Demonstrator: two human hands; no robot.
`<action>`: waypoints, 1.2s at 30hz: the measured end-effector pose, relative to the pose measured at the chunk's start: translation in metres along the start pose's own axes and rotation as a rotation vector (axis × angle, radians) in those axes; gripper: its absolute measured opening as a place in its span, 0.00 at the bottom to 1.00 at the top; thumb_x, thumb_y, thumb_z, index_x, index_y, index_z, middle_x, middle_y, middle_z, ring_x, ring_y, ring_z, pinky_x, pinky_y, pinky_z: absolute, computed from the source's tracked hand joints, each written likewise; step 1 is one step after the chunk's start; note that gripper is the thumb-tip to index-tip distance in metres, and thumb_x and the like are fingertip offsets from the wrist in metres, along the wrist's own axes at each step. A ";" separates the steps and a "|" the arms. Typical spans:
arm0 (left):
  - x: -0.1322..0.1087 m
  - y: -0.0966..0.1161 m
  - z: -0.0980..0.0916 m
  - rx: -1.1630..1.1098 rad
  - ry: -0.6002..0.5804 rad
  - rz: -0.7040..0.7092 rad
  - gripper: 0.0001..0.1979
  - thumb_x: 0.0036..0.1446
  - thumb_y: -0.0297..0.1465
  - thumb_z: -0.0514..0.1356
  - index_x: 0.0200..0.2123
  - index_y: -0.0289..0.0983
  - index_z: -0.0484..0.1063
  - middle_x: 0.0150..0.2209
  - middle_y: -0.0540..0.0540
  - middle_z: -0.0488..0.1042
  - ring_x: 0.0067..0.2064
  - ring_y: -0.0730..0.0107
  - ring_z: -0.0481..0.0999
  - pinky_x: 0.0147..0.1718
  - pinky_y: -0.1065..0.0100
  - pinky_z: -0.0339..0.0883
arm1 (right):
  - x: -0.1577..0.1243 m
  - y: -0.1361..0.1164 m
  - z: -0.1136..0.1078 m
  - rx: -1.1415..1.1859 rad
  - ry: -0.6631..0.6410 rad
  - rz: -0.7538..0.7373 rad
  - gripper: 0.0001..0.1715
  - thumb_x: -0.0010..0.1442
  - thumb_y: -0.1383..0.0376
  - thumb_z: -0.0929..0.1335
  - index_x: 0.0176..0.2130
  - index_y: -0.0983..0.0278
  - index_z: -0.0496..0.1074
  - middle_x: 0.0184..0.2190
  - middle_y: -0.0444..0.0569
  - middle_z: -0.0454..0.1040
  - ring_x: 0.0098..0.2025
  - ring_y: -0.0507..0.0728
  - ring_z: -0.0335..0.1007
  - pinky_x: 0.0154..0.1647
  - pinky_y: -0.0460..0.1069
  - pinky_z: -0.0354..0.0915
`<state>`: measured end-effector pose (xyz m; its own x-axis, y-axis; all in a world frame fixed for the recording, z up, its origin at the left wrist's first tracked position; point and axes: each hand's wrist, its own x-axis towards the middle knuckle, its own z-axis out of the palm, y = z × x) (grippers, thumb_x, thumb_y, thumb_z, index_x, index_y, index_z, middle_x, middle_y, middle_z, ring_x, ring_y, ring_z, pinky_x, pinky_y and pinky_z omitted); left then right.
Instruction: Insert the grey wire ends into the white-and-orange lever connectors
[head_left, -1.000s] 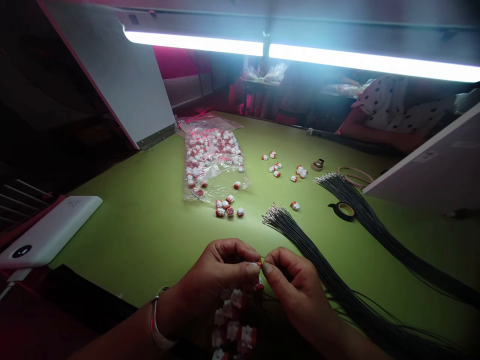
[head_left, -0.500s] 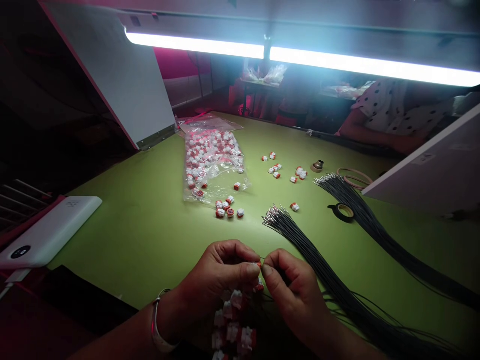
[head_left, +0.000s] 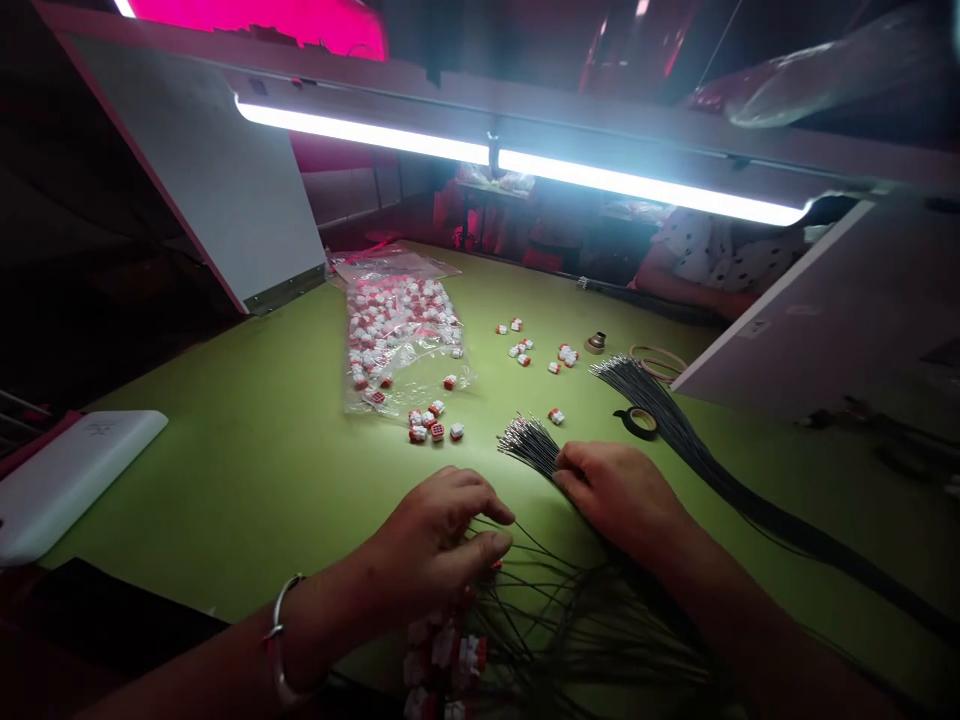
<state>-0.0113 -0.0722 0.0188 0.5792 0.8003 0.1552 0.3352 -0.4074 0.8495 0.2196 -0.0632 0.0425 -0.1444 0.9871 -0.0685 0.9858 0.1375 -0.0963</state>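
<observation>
My right hand (head_left: pixel 619 495) is closed at the near bundle of black wires (head_left: pixel 534 448), thumb and forefinger pinched just behind its bare metal tips. My left hand (head_left: pixel 442 535) is raised over the table with thumb and forefinger apart; its other fingers are partly hidden. Thin black wires (head_left: pixel 540 545) run out beside it to the right. Beneath the left hand hangs a cluster of white and orange-red connectors (head_left: pixel 471 655), dim and partly covered by the hand.
A clear plastic bag (head_left: pixel 405 325) of connectors lies behind, with loose connectors (head_left: pixel 437 432) before it. To the right are black tape (head_left: pixel 641 423), a second wire bundle (head_left: pixel 697 455) and a white side panel (head_left: pixel 780 300). A white power bank (head_left: pixel 90 480) is left. Another person's arm (head_left: pixel 675 280) rests opposite.
My right hand has left the left hand's fingertips and moved up and right onto the near wire bundle. My left thumb and forefinger have parted. The camera view has tilted upward.
</observation>
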 end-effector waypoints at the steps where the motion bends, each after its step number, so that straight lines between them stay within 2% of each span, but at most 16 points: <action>1: 0.004 -0.001 0.002 0.098 -0.037 0.034 0.11 0.59 0.29 0.61 0.45 0.36 0.77 0.42 0.41 0.76 0.45 0.58 0.72 0.45 0.59 0.66 | 0.002 -0.002 0.004 -0.059 -0.022 0.002 0.08 0.62 0.67 0.68 0.32 0.65 0.77 0.30 0.53 0.81 0.34 0.61 0.76 0.30 0.49 0.58; 3: 0.010 -0.004 0.007 0.270 -0.134 0.091 0.16 0.61 0.30 0.60 0.52 0.35 0.75 0.44 0.39 0.76 0.46 0.57 0.71 0.46 0.58 0.65 | 0.004 -0.005 0.015 -0.108 -0.046 0.006 0.08 0.60 0.71 0.68 0.31 0.68 0.77 0.31 0.58 0.81 0.33 0.64 0.77 0.28 0.50 0.56; 4: 0.011 -0.005 0.008 0.337 -0.185 0.112 0.15 0.63 0.31 0.58 0.51 0.34 0.75 0.42 0.39 0.76 0.44 0.57 0.71 0.44 0.58 0.65 | 0.005 -0.007 0.020 -0.128 -0.054 0.004 0.08 0.59 0.73 0.67 0.32 0.69 0.77 0.31 0.60 0.81 0.33 0.64 0.77 0.27 0.50 0.55; 6: 0.012 -0.005 0.010 0.416 -0.279 0.140 0.13 0.66 0.33 0.55 0.43 0.35 0.77 0.35 0.41 0.76 0.40 0.59 0.71 0.41 0.61 0.65 | 0.008 -0.010 0.028 -0.154 -0.071 -0.013 0.10 0.57 0.77 0.66 0.33 0.70 0.77 0.31 0.61 0.81 0.32 0.64 0.78 0.27 0.50 0.54; 9: 0.008 0.000 0.009 0.403 -0.367 0.150 0.16 0.67 0.36 0.54 0.31 0.36 0.76 0.31 0.44 0.74 0.36 0.64 0.70 0.36 0.66 0.64 | 0.011 -0.010 0.031 -0.148 -0.098 -0.055 0.10 0.53 0.79 0.66 0.30 0.69 0.77 0.29 0.60 0.80 0.30 0.62 0.77 0.26 0.49 0.52; 12: 0.005 0.003 0.005 0.306 -0.407 0.123 0.17 0.66 0.37 0.55 0.27 0.37 0.75 0.29 0.46 0.73 0.34 0.67 0.71 0.34 0.69 0.63 | 0.011 -0.009 0.028 -0.097 -0.100 -0.107 0.06 0.51 0.76 0.68 0.26 0.67 0.75 0.27 0.58 0.80 0.29 0.61 0.75 0.26 0.49 0.51; 19: 0.003 -0.004 0.003 0.089 -0.349 0.148 0.12 0.64 0.35 0.58 0.32 0.39 0.79 0.30 0.46 0.75 0.33 0.67 0.71 0.33 0.69 0.63 | -0.012 0.006 0.024 0.166 0.089 -0.099 0.06 0.56 0.73 0.64 0.30 0.64 0.69 0.25 0.48 0.72 0.26 0.55 0.64 0.29 0.49 0.53; 22: 0.001 -0.005 0.005 0.053 -0.320 0.141 0.12 0.64 0.36 0.58 0.32 0.39 0.80 0.31 0.46 0.74 0.33 0.66 0.71 0.33 0.69 0.62 | -0.018 0.011 0.024 0.346 0.132 -0.069 0.07 0.58 0.71 0.63 0.37 0.64 0.69 0.22 0.41 0.66 0.23 0.53 0.59 0.26 0.47 0.54; 24: 0.000 -0.005 0.006 0.032 -0.298 0.138 0.13 0.64 0.37 0.58 0.32 0.39 0.80 0.30 0.46 0.74 0.33 0.66 0.71 0.33 0.69 0.62 | -0.017 0.011 0.024 0.499 0.099 -0.076 0.08 0.60 0.69 0.63 0.39 0.64 0.70 0.21 0.39 0.64 0.21 0.51 0.57 0.23 0.45 0.53; 26: -0.001 -0.004 0.006 0.025 -0.291 0.124 0.13 0.64 0.38 0.58 0.32 0.39 0.80 0.30 0.46 0.74 0.33 0.67 0.70 0.33 0.69 0.62 | -0.015 0.010 0.021 0.647 0.052 -0.101 0.06 0.61 0.67 0.65 0.35 0.64 0.72 0.20 0.39 0.63 0.22 0.51 0.57 0.22 0.45 0.54; 29: -0.003 -0.003 0.005 0.025 -0.292 0.100 0.13 0.64 0.37 0.58 0.33 0.39 0.80 0.31 0.45 0.75 0.33 0.66 0.71 0.33 0.69 0.62 | -0.010 0.003 0.017 0.770 0.034 -0.143 0.12 0.61 0.64 0.66 0.28 0.65 0.71 0.22 0.40 0.63 0.25 0.51 0.58 0.25 0.45 0.55; 34: -0.003 -0.008 0.004 -0.017 -0.297 0.061 0.10 0.62 0.34 0.59 0.34 0.38 0.80 0.35 0.45 0.76 0.36 0.66 0.74 0.36 0.69 0.65 | -0.004 -0.010 0.021 1.097 -0.007 -0.144 0.10 0.60 0.60 0.69 0.32 0.65 0.72 0.24 0.39 0.63 0.26 0.50 0.56 0.26 0.45 0.55; 36: 0.001 -0.015 -0.001 -0.035 -0.231 0.012 0.08 0.61 0.33 0.60 0.35 0.38 0.79 0.34 0.45 0.76 0.36 0.66 0.75 0.36 0.69 0.66 | -0.004 -0.015 0.027 1.186 -0.057 -0.127 0.11 0.60 0.59 0.70 0.32 0.65 0.72 0.24 0.39 0.62 0.25 0.50 0.55 0.25 0.45 0.54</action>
<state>-0.0164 -0.0645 0.0073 0.7390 0.6719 0.0498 0.3033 -0.3978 0.8659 0.2034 -0.0711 0.0172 -0.2685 0.9627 -0.0330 0.2743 0.0435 -0.9607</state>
